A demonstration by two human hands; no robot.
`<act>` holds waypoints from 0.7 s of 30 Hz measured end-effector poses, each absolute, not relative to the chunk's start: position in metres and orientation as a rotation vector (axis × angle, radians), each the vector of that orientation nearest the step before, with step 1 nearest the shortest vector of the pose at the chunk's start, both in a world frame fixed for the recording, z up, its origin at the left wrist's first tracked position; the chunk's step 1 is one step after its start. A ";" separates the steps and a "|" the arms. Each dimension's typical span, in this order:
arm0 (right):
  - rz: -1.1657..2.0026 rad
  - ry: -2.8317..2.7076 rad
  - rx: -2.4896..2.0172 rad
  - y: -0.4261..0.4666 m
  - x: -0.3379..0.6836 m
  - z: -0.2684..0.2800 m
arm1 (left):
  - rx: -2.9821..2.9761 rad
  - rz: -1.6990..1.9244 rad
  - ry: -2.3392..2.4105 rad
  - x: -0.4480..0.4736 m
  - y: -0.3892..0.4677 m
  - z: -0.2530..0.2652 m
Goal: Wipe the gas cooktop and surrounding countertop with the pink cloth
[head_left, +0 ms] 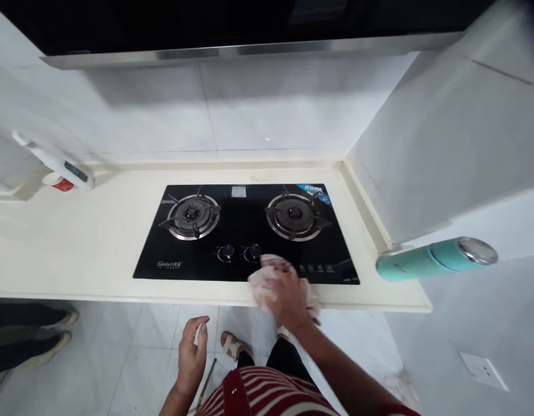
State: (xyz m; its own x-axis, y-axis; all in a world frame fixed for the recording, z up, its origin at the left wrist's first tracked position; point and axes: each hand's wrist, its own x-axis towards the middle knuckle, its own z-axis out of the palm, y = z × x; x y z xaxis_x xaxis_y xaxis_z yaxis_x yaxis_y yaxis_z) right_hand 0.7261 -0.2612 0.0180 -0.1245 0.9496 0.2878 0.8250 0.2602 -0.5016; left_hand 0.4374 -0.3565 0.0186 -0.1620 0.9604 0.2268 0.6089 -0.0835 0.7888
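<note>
My right hand (288, 297) is closed on a pale pink cloth (262, 284), pressed against the front edge of the black glass gas stove (245, 208) and overlapping the counter's front rim. The hand and cloth are slightly blurred. Just left of the cloth is the right control knob (253, 252); the left knob (226, 252) sits beside it. My left hand (192, 353) hangs in the air in front of the counter, fingers slightly bent and apart, holding nothing. Two burners with pan supports, the left burner (193, 215) and the right burner (295, 214), are uncovered.
A turquoise bottle (412, 263) stands at the counter's right end. On the left are a red-and-white paper cup (59, 182) and a white device (54, 160). A range hood (249, 49) hangs overhead. Another person's legs (24, 329) show at lower left.
</note>
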 end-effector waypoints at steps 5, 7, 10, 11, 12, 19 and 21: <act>0.442 -2.412 -1.132 -0.286 0.596 0.018 | 1.938 1.158 1.574 0.432 -0.340 0.048; 0.473 -2.529 -0.980 -0.287 0.583 0.017 | 1.938 1.204 1.563 0.429 -0.333 0.058; 0.461 -2.545 -1.076 -0.291 0.607 0.011 | 1.891 1.234 1.593 0.421 -0.329 0.062; 0.445 -2.506 -1.180 -0.296 0.624 0.008 | 1.873 1.230 1.598 0.418 -0.330 0.060; 0.424 -2.445 -1.306 -0.302 0.644 0.006 | 1.857 1.223 1.603 0.414 -0.332 0.056; 0.410 -2.106 -1.793 -0.359 0.769 0.000 | 1.753 1.039 1.623 0.394 -0.354 0.026; 0.477 -2.032 -1.764 -0.364 0.784 0.006 | 1.733 0.995 1.614 0.392 -0.357 0.024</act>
State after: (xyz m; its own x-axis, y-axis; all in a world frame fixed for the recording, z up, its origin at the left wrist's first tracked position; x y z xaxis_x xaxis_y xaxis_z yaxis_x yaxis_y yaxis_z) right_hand 0.7839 -0.3637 0.0058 -0.1186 0.9898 0.0794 0.8513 0.1425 -0.5050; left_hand 0.3920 -0.3568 0.0239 -0.0027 0.9901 0.1404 0.5705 -0.1137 0.8134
